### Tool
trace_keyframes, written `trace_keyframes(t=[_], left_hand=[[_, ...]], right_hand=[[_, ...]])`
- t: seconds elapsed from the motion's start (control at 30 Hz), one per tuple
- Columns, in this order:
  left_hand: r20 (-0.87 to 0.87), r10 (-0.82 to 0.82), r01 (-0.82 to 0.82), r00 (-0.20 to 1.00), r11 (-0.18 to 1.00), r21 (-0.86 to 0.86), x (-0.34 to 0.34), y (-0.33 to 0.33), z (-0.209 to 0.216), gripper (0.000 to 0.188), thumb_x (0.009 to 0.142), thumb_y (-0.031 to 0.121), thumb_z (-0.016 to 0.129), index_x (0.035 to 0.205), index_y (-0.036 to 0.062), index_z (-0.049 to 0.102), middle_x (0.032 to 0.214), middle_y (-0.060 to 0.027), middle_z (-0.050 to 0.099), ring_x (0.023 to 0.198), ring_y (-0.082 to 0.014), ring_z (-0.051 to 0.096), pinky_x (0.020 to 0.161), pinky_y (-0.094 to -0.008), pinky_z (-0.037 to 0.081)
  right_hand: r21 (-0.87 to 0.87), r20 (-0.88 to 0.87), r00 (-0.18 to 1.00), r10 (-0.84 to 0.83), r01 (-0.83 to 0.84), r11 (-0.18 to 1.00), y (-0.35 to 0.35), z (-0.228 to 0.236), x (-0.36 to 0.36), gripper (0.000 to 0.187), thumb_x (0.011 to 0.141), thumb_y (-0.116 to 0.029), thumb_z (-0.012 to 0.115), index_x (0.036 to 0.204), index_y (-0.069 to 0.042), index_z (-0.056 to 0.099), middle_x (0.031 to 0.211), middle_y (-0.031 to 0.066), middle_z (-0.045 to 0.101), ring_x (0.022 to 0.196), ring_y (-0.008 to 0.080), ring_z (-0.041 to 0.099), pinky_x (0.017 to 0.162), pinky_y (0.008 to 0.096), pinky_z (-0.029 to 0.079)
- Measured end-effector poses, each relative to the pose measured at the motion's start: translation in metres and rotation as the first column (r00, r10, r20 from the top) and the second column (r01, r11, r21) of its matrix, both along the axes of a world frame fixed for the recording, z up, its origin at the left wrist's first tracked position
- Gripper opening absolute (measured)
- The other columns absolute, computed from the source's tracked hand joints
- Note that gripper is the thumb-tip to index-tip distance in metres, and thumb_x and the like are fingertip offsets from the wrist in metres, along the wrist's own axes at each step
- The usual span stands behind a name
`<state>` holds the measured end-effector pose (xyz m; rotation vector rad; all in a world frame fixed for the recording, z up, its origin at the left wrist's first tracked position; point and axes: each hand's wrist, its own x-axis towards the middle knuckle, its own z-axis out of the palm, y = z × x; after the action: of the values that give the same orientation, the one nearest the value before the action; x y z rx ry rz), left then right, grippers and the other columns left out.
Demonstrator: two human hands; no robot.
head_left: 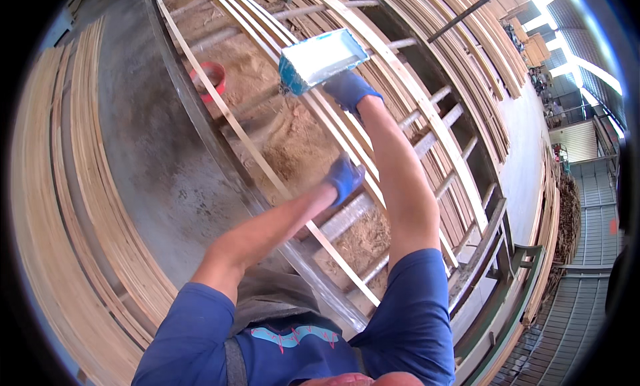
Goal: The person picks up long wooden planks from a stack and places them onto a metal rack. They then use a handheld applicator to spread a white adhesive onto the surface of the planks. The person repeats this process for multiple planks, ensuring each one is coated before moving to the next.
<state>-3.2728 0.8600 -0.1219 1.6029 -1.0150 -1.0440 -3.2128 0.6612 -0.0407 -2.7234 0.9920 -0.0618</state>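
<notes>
Mid-handling of the open blue tray (323,58), white inside, up at 12 o'clock over the pale wooden strips (248,19), seemingly. Looks gripped at its 5 o'clock edge by the right hand (350,91), grip partly hidden. Left hand (345,178) near dial centre, curled over the strips, honestly too blurred to tell if holding one. Next move probably calls for a steady hold, tray level, no bumping the strips.

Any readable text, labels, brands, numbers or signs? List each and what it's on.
None legible.
Shirt graphic: pale blue with red lines, no letters I can make out.
Blue container at the right hand: no lettering visible.
Red patch on far wall: too small to read.
</notes>
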Motion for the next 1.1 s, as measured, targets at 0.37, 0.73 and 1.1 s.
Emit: trace_keyframes(t=[0.37, 0.73, 1.1], left_hand=[[0.057, -0.759, 0.759, 0.649, 0.651, 0.022, -0.004, 0.172, 0.123, 0.036, 0.097, 0.022, 0.061, 0.124, -0.0018, 0.061, 0.105, -0.0118, 0.071, 0.094, -0.0197, 0.069, 0.083, -0.0314, 0.055], [-0.223, 0.290, -0.302, 0.931, 0.953, -0.023, 0.028, 0.254, 0.086, 0.049, 0.105, 0.031, 0.041, 0.143, 0.0001, 0.045, 0.134, -0.0152, 0.057, 0.118, -0.0253, 0.059, 0.103, -0.0365, 0.044], [-0.257, 0.596, -0.515, 0.761, 0.795, 0.319, 0.121, 0.307, -0.013, 0.050, 0.103, 0.036, 0.043, 0.144, 0.0091, 0.047, 0.142, -0.0090, 0.054, 0.129, -0.0259, 0.052, 0.111, -0.0395, 0.034]], right_hand=[[0.166, 0.004, 1.000, -0.007, 0.006, 0.986, 0.070, -0.005, -0.203, 0.034, 0.087, -0.029, 0.056, 0.109, -0.008, 0.070, 0.110, 0.0226, 0.068, 0.102, 0.0389, 0.066, 0.087, 0.0445, 0.053], [0.211, -0.218, 0.923, -0.318, 0.363, 0.908, 0.233, 0.014, -0.644, 0.025, 0.089, -0.025, 0.064, 0.103, -0.005, 0.069, 0.099, 0.0207, 0.070, 0.092, 0.0340, 0.069, 0.082, 0.0419, 0.055], [0.038, -0.272, 0.723, -0.636, 0.668, 0.743, 0.340, 0.067, -0.803, 0.022, 0.079, -0.024, 0.071, 0.093, -0.007, 0.073, 0.082, 0.0203, 0.069, 0.080, 0.0396, 0.067, 0.069, 0.0450, 0.054]])
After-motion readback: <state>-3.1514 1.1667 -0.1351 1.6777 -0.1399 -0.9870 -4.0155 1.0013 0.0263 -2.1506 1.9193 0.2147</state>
